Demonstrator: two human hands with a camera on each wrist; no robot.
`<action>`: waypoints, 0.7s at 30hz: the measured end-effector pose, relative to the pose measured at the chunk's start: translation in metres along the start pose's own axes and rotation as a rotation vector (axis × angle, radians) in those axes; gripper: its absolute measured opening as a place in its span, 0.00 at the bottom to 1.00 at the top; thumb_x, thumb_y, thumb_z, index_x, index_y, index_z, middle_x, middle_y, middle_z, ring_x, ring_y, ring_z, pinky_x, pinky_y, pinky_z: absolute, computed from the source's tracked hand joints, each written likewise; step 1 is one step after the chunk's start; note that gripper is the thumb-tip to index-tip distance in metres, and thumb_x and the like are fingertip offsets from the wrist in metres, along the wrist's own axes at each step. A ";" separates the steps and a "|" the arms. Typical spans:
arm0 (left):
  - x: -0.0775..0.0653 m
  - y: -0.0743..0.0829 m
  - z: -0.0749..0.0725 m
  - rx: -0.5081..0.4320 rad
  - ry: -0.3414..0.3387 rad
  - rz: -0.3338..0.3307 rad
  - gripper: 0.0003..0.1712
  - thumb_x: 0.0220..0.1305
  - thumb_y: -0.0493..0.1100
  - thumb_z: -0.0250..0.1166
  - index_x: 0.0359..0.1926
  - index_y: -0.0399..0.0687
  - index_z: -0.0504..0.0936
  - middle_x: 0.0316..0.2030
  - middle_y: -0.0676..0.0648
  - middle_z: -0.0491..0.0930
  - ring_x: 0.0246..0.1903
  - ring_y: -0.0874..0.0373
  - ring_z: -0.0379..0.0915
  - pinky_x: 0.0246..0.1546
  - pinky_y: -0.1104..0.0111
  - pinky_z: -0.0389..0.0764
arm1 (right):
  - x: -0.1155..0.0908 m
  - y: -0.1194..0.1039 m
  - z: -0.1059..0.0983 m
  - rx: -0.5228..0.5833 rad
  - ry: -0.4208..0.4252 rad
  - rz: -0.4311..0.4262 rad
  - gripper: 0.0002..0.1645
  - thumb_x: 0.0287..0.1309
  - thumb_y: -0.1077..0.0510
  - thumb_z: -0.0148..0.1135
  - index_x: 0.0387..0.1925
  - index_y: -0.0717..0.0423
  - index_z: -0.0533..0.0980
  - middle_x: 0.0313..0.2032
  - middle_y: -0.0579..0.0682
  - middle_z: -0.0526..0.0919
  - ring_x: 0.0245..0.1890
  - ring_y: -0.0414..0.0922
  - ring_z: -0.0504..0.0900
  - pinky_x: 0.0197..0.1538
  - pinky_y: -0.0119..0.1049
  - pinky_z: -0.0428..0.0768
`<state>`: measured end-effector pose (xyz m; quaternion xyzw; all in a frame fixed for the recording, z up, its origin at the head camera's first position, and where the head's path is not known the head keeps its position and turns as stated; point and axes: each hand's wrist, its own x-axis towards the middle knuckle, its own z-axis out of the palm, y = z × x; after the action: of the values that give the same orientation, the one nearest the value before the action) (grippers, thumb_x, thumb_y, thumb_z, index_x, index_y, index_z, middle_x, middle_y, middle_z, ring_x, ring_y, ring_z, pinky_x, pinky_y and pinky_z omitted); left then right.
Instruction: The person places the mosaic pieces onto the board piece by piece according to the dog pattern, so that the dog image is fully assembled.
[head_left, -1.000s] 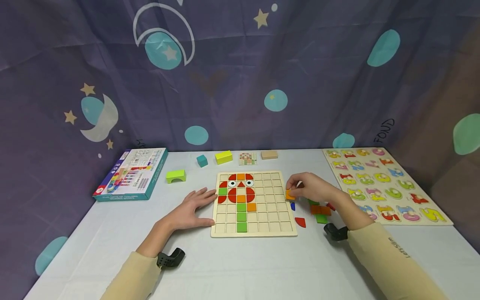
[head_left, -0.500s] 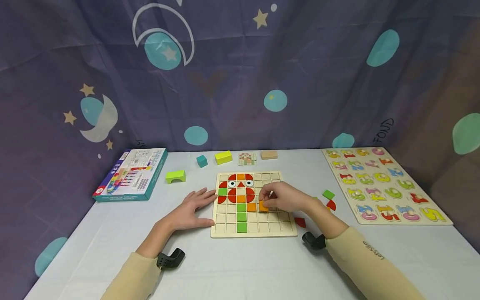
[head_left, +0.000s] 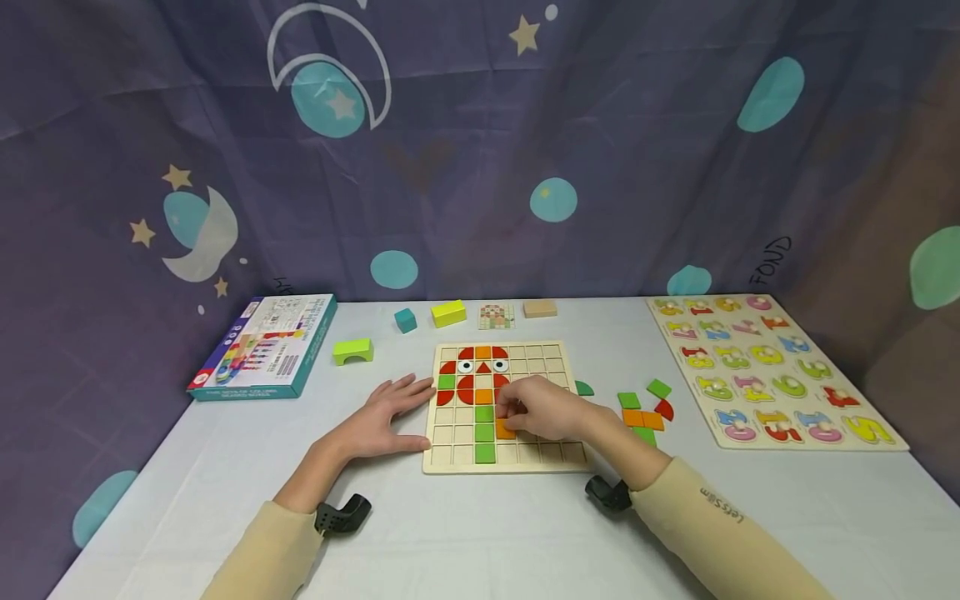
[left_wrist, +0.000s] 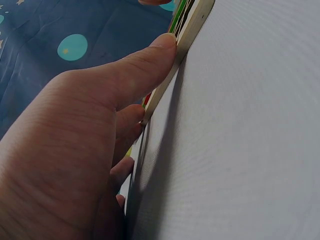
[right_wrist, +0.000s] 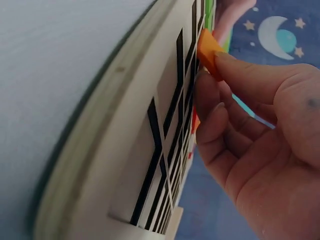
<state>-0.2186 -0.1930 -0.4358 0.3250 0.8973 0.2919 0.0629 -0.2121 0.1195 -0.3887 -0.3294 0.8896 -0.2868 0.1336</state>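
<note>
A wooden grid board (head_left: pixel 540 457) lies on the table, partly filled with red, orange and green tiles and two eye tiles (head_left: pixel 465 366). My right hand (head_left: pixel 543 408) pinches an orange square tile (right_wrist: pixel 210 52) between thumb and fingers, over the cells right of the green column (head_left: pixel 485 433). In the right wrist view the tile is tilted, one edge close to the grid. My left hand (head_left: pixel 384 423) rests at the board's left edge with fingers spread. Its thumb (left_wrist: pixel 162 45) touches the board's rim in the left wrist view.
Loose green, orange and red tiles (head_left: pixel 642 419) lie right of the board, with a dark green quarter-round (head_left: pixel 584 388). Behind stand a pattern card (head_left: pixel 497 316), yellow block (head_left: pixel 448 313) and teal cube (head_left: pixel 406 320). A box (head_left: pixel 262 346) lies left, a number puzzle (head_left: pixel 772 371) right.
My right hand has carried the orange tile from beyond the board's right edge leftward over the grid, to beside the green column. The left hand has stayed in place.
</note>
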 end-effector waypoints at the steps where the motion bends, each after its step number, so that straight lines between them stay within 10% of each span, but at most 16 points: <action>1: 0.000 0.000 0.000 0.000 0.001 0.001 0.49 0.58 0.61 0.73 0.74 0.45 0.67 0.75 0.47 0.61 0.77 0.43 0.42 0.74 0.44 0.39 | 0.000 0.000 0.000 -0.012 -0.003 0.001 0.06 0.63 0.65 0.68 0.34 0.51 0.80 0.28 0.39 0.77 0.31 0.40 0.74 0.38 0.34 0.77; 21: 0.000 0.000 0.001 0.001 0.001 -0.009 0.49 0.57 0.61 0.73 0.74 0.45 0.67 0.75 0.48 0.60 0.77 0.44 0.42 0.74 0.44 0.39 | -0.028 0.016 -0.031 0.092 0.075 0.026 0.06 0.62 0.62 0.70 0.40 0.57 0.81 0.31 0.43 0.79 0.30 0.42 0.77 0.35 0.34 0.78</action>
<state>-0.2189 -0.1925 -0.4366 0.3207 0.8990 0.2915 0.0635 -0.2125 0.1613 -0.3718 -0.3004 0.8841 -0.3375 0.1190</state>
